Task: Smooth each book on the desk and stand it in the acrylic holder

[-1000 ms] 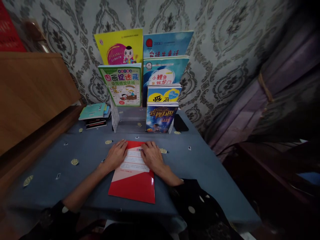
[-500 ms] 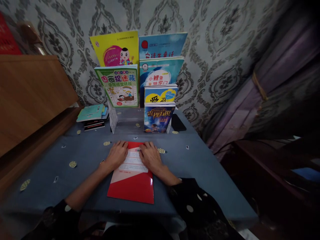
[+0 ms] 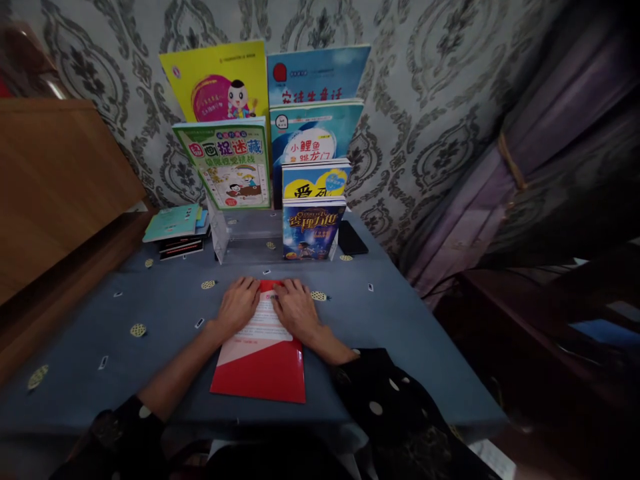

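Head view. Clear tiered stand (image 3: 250,251): left column, yellow book (image 3: 215,77) behind green-bordered book (image 3: 227,170); right column, front to back, dark-blue book (image 3: 313,230), blue-and-yellow book (image 3: 303,183), teal book (image 3: 343,130), blue book (image 3: 323,73). Red book (image 3: 260,373): flat on the cloth-covered table (image 3: 390,327), before the stand. Your left hand (image 3: 239,305): palm down over its upper left edge, unclenched. Your right hand (image 3: 297,308): likewise, upper right, apart from the left.
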Tool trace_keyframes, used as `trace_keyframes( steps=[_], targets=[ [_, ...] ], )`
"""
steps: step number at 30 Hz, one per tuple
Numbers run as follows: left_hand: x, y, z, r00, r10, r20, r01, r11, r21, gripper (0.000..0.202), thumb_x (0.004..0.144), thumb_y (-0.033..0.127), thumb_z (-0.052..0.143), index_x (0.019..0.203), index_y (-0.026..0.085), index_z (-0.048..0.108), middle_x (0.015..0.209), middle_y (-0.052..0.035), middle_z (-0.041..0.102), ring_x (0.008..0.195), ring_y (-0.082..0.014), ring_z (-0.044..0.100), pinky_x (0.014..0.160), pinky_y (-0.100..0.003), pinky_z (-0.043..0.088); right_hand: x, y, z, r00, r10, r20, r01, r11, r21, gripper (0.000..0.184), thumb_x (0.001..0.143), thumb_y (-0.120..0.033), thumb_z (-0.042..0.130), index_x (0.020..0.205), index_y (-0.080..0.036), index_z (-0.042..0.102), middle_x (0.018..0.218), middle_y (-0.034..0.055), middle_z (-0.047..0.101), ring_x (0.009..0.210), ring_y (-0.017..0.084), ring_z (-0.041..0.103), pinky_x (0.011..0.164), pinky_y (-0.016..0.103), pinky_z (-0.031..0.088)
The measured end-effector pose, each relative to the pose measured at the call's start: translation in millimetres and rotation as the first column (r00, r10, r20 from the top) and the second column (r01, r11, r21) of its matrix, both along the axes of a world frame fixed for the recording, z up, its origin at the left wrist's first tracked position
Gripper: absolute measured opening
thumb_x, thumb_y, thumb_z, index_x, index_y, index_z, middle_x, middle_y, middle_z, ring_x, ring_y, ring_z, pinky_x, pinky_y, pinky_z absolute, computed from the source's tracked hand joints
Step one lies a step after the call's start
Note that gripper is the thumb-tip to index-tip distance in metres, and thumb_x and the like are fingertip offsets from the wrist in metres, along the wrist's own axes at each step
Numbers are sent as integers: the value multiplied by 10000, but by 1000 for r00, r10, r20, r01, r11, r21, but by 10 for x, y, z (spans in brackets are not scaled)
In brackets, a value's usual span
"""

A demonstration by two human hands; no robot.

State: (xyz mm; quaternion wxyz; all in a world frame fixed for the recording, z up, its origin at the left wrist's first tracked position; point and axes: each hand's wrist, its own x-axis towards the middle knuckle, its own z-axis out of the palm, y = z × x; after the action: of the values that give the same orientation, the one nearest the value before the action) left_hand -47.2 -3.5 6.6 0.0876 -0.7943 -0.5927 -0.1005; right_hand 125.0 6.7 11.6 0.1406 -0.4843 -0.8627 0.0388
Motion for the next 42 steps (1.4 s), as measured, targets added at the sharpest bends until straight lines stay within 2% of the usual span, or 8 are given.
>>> trace_keyframes(
  steps=[6,9,13,17,20,26,34,42],
  targets=[
    [-31,4,-123,998,-42,52,40,998,42,290,988,198,428,1214,157,605,1194,-114,634,1083,-267,563,929,-426,462,4,4,-39,1000,9,-23,-8,1000,20,317,985,-282,429,1213,-164,615,1235,144,611,1136,279,483,934,419,381],
    [-41,18,-136,995,-85,52,83,996,41,308,990,218,436,1252,165,591,1259,-109,622,1128,-266,554,960,-432,445,2,17,-73,1000,7,-24,-6,999,33,309,984,-282,434,1206,-166,615,1228,140,613,1133,275,486,934,414,377],
    [-18,42,-83,994,-107,26,106,994,34,293,1002,255,413,1209,172,603,1181,-107,641,1067,-261,566,902,-410,462,-2,22,-76,1000,0,-15,0,1000,28,299,983,-288,443,1197,-171,615,1233,132,610,1129,275,489,925,412,378],
    [46,67,-48,997,-74,-9,74,997,16,223,997,256,422,1061,176,620,1030,-91,628,979,-261,560,852,-398,462,6,6,-41,1000,-3,-16,4,1000,28,299,986,-302,441,1192,-175,616,1225,125,609,1136,271,489,932,410,383],
    [79,76,-62,998,-63,4,63,997,35,207,994,233,412,1007,183,611,1009,-91,607,977,-261,546,858,-401,456,12,1,-25,1000,-5,-11,6,1000,24,296,983,-299,446,1192,-180,618,1204,120,615,1119,267,498,923,408,393],
    [56,71,-117,997,-69,26,68,996,51,230,993,221,413,1080,173,620,1054,-99,623,980,-260,556,848,-400,463,14,-4,-31,1000,-3,-24,4,1000,27,303,974,-280,455,1203,-163,616,1204,121,621,1126,271,502,948,417,395],
    [8,114,-242,976,-181,123,169,980,101,290,1001,257,436,1225,193,609,1217,-100,632,1091,-251,570,934,-416,455,39,-50,-45,999,-23,-37,25,999,43,322,977,-294,461,1222,-148,610,1282,135,594,1178,269,482,1006,410,371],
    [27,131,-183,977,-188,104,181,981,75,241,989,244,449,1155,184,613,1130,-94,647,1024,-251,571,892,-404,463,44,-28,-35,999,-30,-28,31,999,31,297,963,-319,489,1190,-177,617,1187,115,619,1121,273,496,914,410,411]
  ],
)
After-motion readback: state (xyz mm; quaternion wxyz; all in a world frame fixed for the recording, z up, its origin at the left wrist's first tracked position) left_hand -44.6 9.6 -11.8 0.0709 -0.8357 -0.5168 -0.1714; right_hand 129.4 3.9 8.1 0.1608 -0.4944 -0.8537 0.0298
